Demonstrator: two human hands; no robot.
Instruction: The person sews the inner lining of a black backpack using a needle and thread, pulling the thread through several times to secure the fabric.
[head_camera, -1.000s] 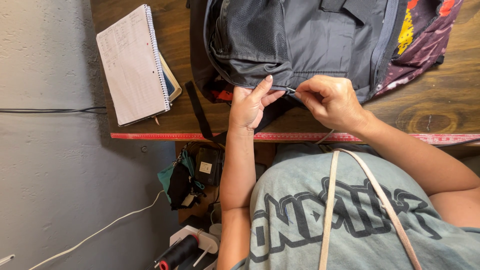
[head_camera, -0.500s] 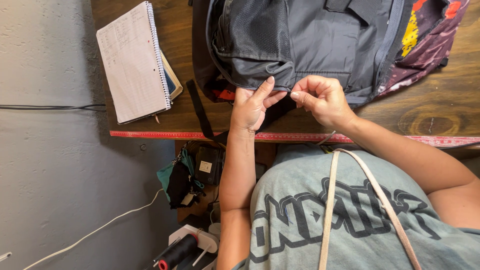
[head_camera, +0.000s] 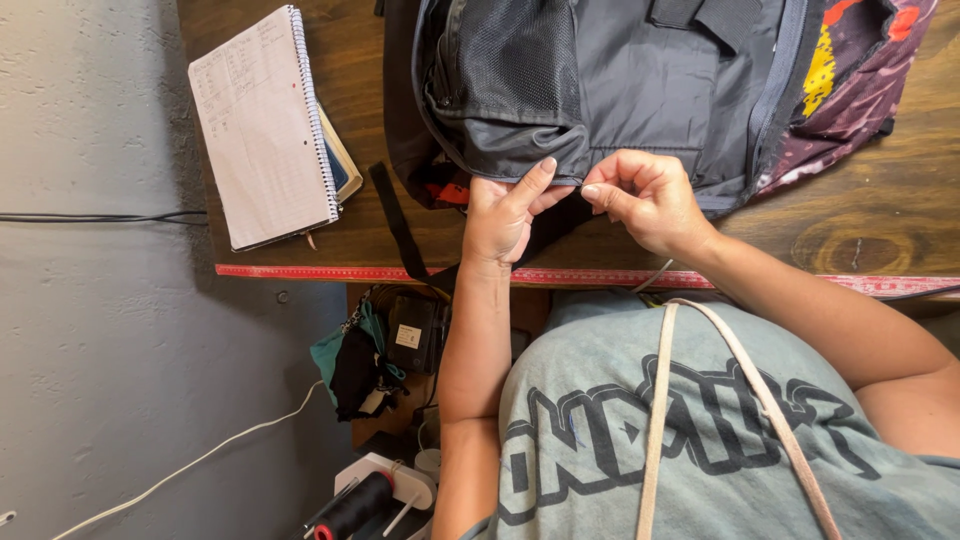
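Head view: left hand (head_camera: 505, 215) and right hand (head_camera: 645, 195) pinch backpack (head_camera: 640, 80) edge between them.

A small sewing or bag-repair workshop, by the look of it — a worn wooden desk (head_camera: 860, 240) with a red measuring tape (head_camera: 330, 271) fixed along its edge, a spiral notebook (head_camera: 262, 125) of handwritten notes, and below, partly cut off, what seems a thread cone (head_camera: 355, 505) on a white stand — bare concrete floor (head_camera: 100, 380) beneath.
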